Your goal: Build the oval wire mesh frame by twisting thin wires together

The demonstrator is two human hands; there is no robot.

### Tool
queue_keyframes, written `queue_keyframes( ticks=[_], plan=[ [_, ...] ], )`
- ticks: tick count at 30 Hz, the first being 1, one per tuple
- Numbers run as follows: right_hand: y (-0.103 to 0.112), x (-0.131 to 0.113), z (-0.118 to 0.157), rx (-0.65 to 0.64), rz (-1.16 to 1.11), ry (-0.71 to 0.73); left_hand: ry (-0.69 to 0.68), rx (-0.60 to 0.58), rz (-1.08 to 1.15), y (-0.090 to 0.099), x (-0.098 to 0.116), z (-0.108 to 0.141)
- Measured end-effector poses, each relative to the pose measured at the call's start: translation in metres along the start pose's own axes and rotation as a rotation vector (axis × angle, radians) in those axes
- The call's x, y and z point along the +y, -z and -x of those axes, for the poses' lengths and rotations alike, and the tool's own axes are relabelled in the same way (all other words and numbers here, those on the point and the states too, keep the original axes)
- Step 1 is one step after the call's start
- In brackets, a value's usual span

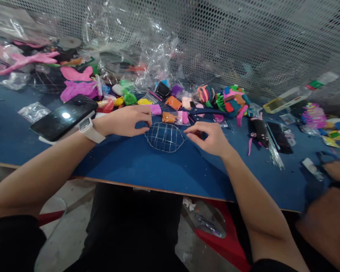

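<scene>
An oval wire mesh frame (166, 138) lies over the blue tabletop between my hands, its grid of thin wires visible. My left hand (130, 121), below a white watch, has thumb and fingertips brought together at the mesh's left end. At the right end, my right hand (206, 136) has its thumb and index finger pinched close to the mesh's pointed tip. The mesh's left edge is between or just beside my left fingertips. Whether a wire is between my right fingertips is too small to make out.
Packets of coloured clay (172, 102) line the back of the blue table (158, 175). A black phone (65, 116) lies left, another phone (279, 137) right, near a bottle (293, 96). Another person's arm (328, 223) reaches in at lower right. Perforated metal (243, 45) stands behind.
</scene>
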State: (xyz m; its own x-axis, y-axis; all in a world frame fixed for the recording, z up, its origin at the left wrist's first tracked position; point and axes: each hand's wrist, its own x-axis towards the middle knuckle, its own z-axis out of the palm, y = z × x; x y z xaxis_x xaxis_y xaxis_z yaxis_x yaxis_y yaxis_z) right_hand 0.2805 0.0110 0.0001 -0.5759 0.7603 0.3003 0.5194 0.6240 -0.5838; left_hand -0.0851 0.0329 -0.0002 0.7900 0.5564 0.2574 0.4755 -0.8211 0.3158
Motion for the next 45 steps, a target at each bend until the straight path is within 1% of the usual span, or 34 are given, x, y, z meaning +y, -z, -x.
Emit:
queue_keyframes(
  ticks=[4,8,11,12,13,15,17,19,21,22,23,24,25,26,27,28,29,30,31,32,33,35,37,40,42,45],
  plan=[
    [0.005,0.009,0.0,0.066,0.063,-0.061,0.022,-0.037,-0.013,-0.003,-0.003,0.0],
    [0.016,0.017,0.0,0.119,0.152,-0.071,0.042,-0.087,-0.025,-0.004,-0.005,0.001],
    [0.027,0.024,0.0,0.152,0.263,-0.054,0.036,-0.077,-0.013,-0.004,-0.006,0.001],
    [0.032,0.027,0.0,0.182,0.301,-0.051,0.036,-0.067,-0.011,-0.004,-0.006,0.001],
    [0.036,0.03,0.0,0.228,0.338,-0.053,0.037,-0.059,-0.011,-0.004,-0.006,0.001],
    [0.043,0.038,0.0,0.364,0.396,-0.075,0.037,-0.05,-0.015,-0.004,-0.005,0.0],
    [0.047,0.044,-0.001,0.542,0.408,-0.115,0.033,-0.046,-0.028,-0.004,-0.003,-0.001],
    [0.047,0.046,-0.002,0.746,0.365,-0.126,0.031,-0.025,-0.04,-0.003,0.0,-0.001],
    [0.041,0.039,-0.002,0.927,0.301,-0.085,0.036,0.049,-0.042,-0.002,0.006,-0.002],
    [0.036,0.032,-0.002,0.97,0.278,-0.063,0.044,0.109,-0.042,-0.002,0.01,-0.002],
    [0.029,0.024,0.0,0.978,0.27,-0.04,0.046,0.191,-0.043,-0.002,0.016,-0.002],
    [0.021,0.015,0.001,0.937,0.283,-0.027,0.057,0.286,-0.053,-0.002,0.022,-0.002],
    [0.013,0.005,0.002,0.844,0.318,-0.024,0.059,0.392,-0.068,-0.002,0.028,-0.001],
    [0.005,-0.005,0.004,0.781,0.361,0.005,0.045,0.508,-0.1,-0.002,0.035,-0.001],
    [-0.003,-0.013,0.004,0.71,0.39,0.048,0.003,0.621,-0.149,-0.003,0.041,-0.002],
    [-0.011,-0.019,0.004,0.651,0.399,0.115,-0.024,0.683,-0.214,-0.004,0.047,-0.002],
    [-0.017,-0.024,0.004,0.641,0.394,0.203,-0.078,0.738,-0.286,-0.005,0.052,-0.003],
    [-0.021,-0.026,0.003,0.674,0.39,0.319,-0.2,0.792,-0.367,-0.007,0.056,-0.004],
    [-0.024,-0.027,0.001,0.679,0.394,0.394,-0.268,0.736,-0.402,-0.008,0.059,-0.005],
    [-0.025,-0.026,-0.001,0.691,0.401,0.445,-0.297,0.656,-0.401,-0.01,0.061,-0.006],
    [-0.025,-0.024,-0.002,0.705,0.41,0.459,-0.296,0.601,-0.385,-0.012,0.063,-0.007],
    [-0.022,-0.02,-0.004,0.72,0.419,0.429,-0.235,0.509,-0.31,-0.016,0.063,-0.008],
    [-0.019,-0.017,-0.004,0.7,0.417,0.414,-0.171,0.483,-0.262,-0.019,0.062,-0.009],
    [-0.021,-0.019,-0.002,0.616,0.427,0.48,-0.128,0.469,-0.283,-0.022,0.059,-0.01],
    [-0.026,-0.024,-0.001,0.565,0.42,0.525,-0.16,0.439,-0.247,-0.024,0.059,-0.01],
    [-0.031,-0.026,0.002,0.465,0.387,0.558,-0.225,0.345,-0.055,-0.027,0.062,-0.01]
  ],
)
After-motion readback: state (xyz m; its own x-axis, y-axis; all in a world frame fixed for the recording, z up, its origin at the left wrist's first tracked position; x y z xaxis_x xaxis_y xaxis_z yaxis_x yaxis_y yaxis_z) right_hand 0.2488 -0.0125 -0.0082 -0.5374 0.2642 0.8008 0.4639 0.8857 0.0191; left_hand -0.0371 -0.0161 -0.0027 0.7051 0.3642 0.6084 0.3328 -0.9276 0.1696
